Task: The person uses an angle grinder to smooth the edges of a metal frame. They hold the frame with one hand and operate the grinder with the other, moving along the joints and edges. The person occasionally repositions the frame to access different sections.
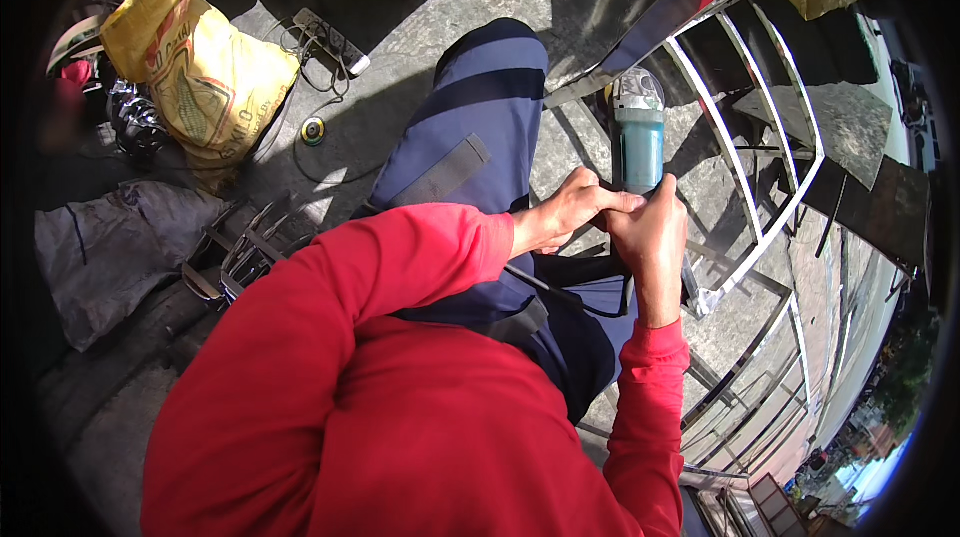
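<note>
A teal angle grinder (641,147) points away from me, its metal head and guard at the far end beside a metal edge. My right hand (650,229) is closed around the rear of its body. Against it, my left hand (585,207) is closed at the grinder's back end, its thumb reaching to the right hand. The fingers' undersides are hidden. A dark cord (560,292) runs across my lap below the hands. Right of the grinder stands a welded frame of bright metal bars (715,117); whether the disc touches metal I cannot tell.
At the far left slumps a yellow sack (215,87). Near it lie a power strip (333,41) with tangled cords and a small round disc (313,131). A greyish sack (120,247) and metal pieces (245,247) are at left. More metal bars (750,377) stand at near right.
</note>
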The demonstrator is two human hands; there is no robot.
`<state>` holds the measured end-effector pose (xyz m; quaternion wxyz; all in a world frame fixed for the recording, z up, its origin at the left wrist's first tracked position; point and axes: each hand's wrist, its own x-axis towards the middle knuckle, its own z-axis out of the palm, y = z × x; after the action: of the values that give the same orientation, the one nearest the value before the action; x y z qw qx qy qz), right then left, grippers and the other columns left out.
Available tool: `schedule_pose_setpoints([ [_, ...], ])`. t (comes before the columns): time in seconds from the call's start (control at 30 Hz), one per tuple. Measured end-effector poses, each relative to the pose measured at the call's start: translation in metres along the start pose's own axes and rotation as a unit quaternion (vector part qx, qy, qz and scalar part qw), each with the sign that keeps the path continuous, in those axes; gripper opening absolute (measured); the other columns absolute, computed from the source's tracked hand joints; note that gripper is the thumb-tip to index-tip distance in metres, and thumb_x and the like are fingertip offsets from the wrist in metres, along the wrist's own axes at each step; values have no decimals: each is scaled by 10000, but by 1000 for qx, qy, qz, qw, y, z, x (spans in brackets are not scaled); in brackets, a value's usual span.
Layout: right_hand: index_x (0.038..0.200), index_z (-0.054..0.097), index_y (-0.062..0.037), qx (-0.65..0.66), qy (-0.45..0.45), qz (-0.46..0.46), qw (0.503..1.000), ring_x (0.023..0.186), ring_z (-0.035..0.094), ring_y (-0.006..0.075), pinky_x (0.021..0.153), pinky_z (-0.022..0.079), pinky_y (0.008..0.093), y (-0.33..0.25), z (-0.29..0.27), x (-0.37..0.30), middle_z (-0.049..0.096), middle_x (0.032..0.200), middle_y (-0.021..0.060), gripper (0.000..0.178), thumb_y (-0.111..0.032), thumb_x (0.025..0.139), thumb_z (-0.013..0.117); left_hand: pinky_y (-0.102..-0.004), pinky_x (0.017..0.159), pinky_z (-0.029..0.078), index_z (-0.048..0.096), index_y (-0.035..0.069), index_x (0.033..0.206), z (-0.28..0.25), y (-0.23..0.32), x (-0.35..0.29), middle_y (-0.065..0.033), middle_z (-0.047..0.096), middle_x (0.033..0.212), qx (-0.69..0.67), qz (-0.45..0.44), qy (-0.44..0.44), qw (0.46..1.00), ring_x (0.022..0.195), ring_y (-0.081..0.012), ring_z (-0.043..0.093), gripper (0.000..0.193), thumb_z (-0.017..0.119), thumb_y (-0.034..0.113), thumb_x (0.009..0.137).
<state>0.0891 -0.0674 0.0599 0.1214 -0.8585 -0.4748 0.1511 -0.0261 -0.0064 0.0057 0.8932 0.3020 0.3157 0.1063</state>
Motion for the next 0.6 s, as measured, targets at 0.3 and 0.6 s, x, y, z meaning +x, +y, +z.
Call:
schedule_pose_setpoints([
  [0.3,884,480,80,-11,-7,21,1000,758,645,495,682,523,517,-3,1,1,627,748,331,422,-203,687,724,-291,322,177,645,14,696,1,1,-4,38,385,548,2,36,-19,999,394,-71,299,385,752,364,816],
  [0.6,875,487,75,-10,-6,30,999,780,650,492,703,527,509,-2,2,0,632,761,324,440,-199,648,745,-316,302,189,610,-4,656,2,6,-9,15,404,546,27,42,0,999,379,-75,300,446,751,393,804],
])
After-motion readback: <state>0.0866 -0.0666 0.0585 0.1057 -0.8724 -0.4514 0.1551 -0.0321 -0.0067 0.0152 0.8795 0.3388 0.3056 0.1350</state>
